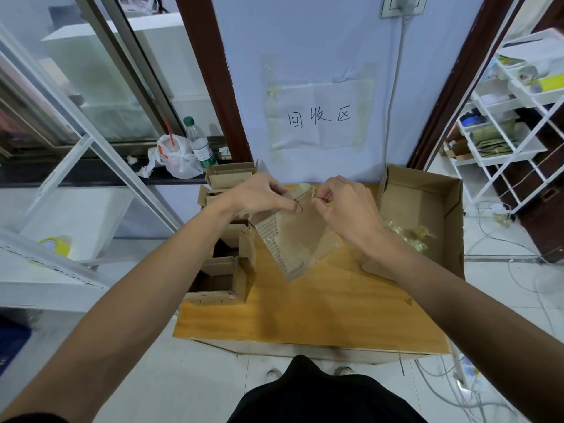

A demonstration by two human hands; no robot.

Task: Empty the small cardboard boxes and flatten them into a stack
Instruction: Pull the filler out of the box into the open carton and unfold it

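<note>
I hold a small cardboard box (297, 236) tilted above the wooden table (320, 312), its corrugated edge facing me. My left hand (259, 195) grips its upper left corner, fingers curled over the top. My right hand (348, 206) pinches a strip of clear tape (306, 187) at the box's top edge. Clear tape also covers the box's brown face. Several open small boxes (224, 279) stand in a column along the table's left side, the nearest one empty inside as far as I see.
A large open carton (427, 190) at the table's right holds crumpled yellowish tape wads (409, 235). A wall with a paper sign (319, 117) stands behind the table. White wire shelves (503, 117) are at right, and cables (488, 239) lie on the floor.
</note>
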